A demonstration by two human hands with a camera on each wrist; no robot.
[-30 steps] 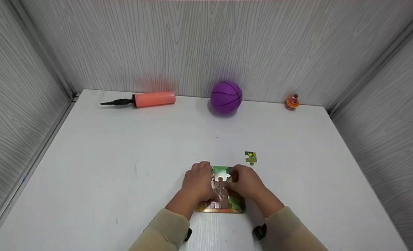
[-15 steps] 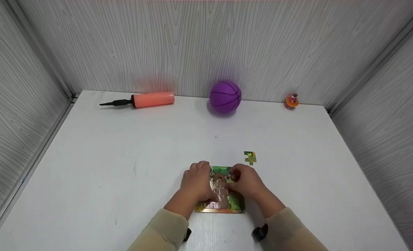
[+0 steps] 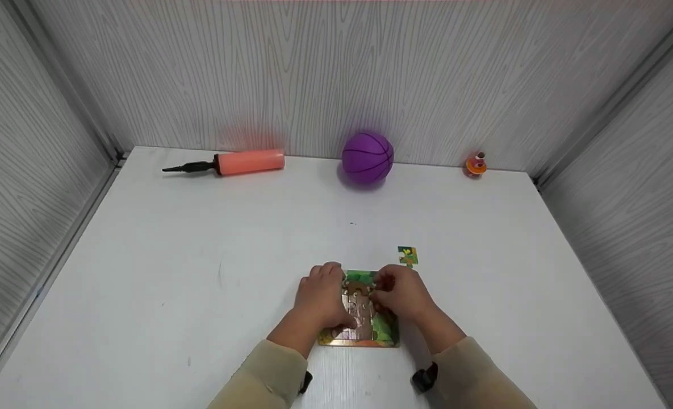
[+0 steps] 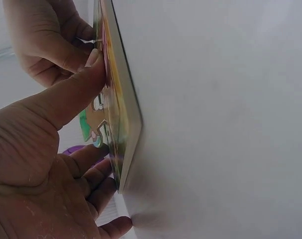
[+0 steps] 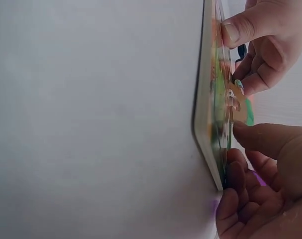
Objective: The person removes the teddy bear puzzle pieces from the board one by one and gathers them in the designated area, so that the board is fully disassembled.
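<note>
From the head camera, a plain white tabletop [image 3: 200, 238] fills a booth of pale grey wood-grain wall panels [image 3: 336, 74]. Along the back wall lie a salmon-pink hand pump with a black nozzle [image 3: 239, 162], a purple rubber basketball [image 3: 368, 157] and a small orange toy figure [image 3: 476, 164]. Near the front edge lies a small square jigsaw puzzle board with a green and brown picture [image 3: 362, 309]; a loose green puzzle piece [image 3: 408, 255] lies just beyond its far right corner. Both arms wear beige sleeves. The left hand [image 3: 320, 301] rests on the board's left side, fingers bent over its far edge. The right hand [image 3: 401, 295] lies on the right side, fingertips bunched on a piece near the top centre.

The left wrist camera sees the board [image 4: 122, 114] edge-on, flat on the table. The left hand's [image 4: 41, 164] thumb presses the picture face while its fingers curl beside the board's edge, so it steadies the board without closing round it.

The right wrist camera shows the right hand's [image 5: 262, 174] thumb and fingers pinching a brown-and-green piece [image 5: 235, 102], partly raised above the board [image 5: 210, 114].
</note>
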